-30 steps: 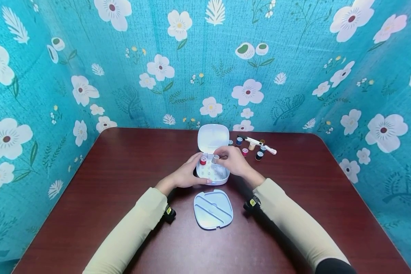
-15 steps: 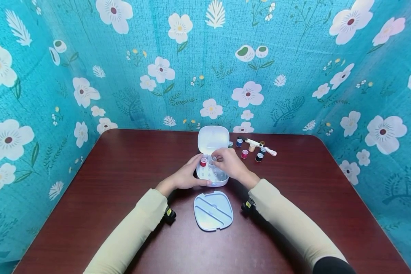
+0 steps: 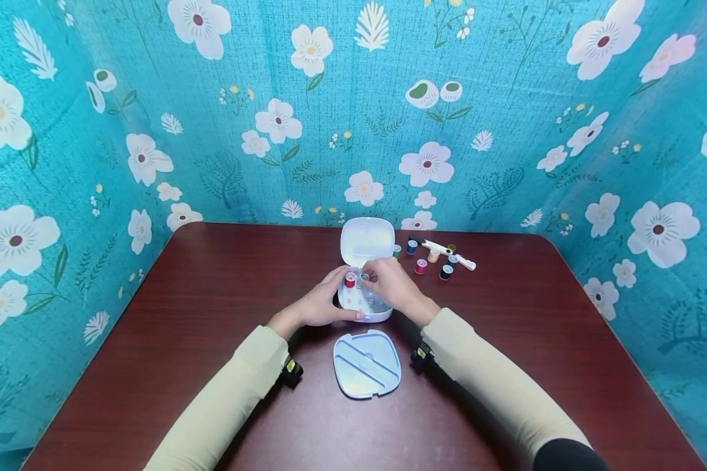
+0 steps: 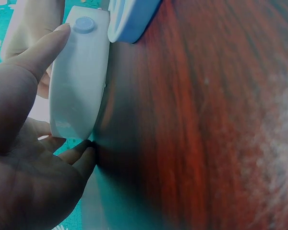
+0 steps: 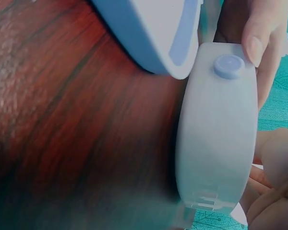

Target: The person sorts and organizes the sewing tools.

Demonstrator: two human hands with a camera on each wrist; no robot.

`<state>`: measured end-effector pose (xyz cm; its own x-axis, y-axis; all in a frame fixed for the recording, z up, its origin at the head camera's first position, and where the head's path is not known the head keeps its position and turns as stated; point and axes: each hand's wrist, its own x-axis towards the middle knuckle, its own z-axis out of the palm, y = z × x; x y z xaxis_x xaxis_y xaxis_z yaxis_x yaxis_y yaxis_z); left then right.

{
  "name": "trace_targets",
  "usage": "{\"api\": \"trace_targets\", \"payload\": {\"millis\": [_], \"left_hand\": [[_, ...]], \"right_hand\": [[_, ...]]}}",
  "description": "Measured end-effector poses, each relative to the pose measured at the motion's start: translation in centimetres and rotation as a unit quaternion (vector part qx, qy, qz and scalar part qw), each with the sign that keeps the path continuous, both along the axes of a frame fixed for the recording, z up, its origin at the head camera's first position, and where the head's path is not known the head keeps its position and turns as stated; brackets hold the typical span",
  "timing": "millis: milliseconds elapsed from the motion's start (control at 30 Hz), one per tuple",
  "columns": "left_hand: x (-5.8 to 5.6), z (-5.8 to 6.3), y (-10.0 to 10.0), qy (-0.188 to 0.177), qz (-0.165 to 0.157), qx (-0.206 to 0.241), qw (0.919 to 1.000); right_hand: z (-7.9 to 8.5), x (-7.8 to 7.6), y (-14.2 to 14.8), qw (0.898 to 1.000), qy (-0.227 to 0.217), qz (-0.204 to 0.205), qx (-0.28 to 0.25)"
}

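Note:
A white plastic sewing box [image 3: 379, 317] stands with its hinged lid [image 3: 368, 239] up. My left hand [image 3: 317, 305] holds it from the left, thumb at the front by the round latch button [image 4: 84, 25] and the other fingers along the side. Inside, a red thread spool [image 3: 350, 281] sits at the back left among rows of small pegs. My right hand [image 3: 396, 286] pinches a pale grey spool [image 3: 363, 278] just right of the red one. Whether that spool rests on a peg, I cannot tell. In the right wrist view the box's wall [image 5: 218, 129] hides the spool.
A light blue divided tray [image 3: 367, 365] lies in front of the box. To the right are several loose spools, among them a pink one [image 3: 421, 266] and a black one [image 3: 446, 272], plus a white pen-like tool [image 3: 438, 246]. A flowered curtain [image 3: 306, 131] hangs behind the table.
My right hand has moved a little to the left with the grey spool, closer to the red one. The left hand keeps its place on the box.

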<state>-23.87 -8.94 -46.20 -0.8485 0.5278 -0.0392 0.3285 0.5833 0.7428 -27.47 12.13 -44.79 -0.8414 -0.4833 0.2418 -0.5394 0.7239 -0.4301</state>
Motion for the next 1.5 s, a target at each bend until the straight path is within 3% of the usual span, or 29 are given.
{"api": "trace_targets", "payload": {"millis": [333,800,1500], "left_hand": [[0.2,0.4,0.1,-0.004,0.004,-0.001,1.0],[0.2,0.0,0.0,-0.001,-0.003,0.003,1.0],[0.3,0.2,-0.1,-0.009,0.001,0.004,1.0]], "right_hand": [[-0.2,-0.1,-0.4,1.0,0.009,-0.001,0.007],[-0.2,0.9,-0.7,0.999,0.013,0.0,0.044],[1.0,1.6,0.6,0.998,-0.026,-0.002,0.054]]}}
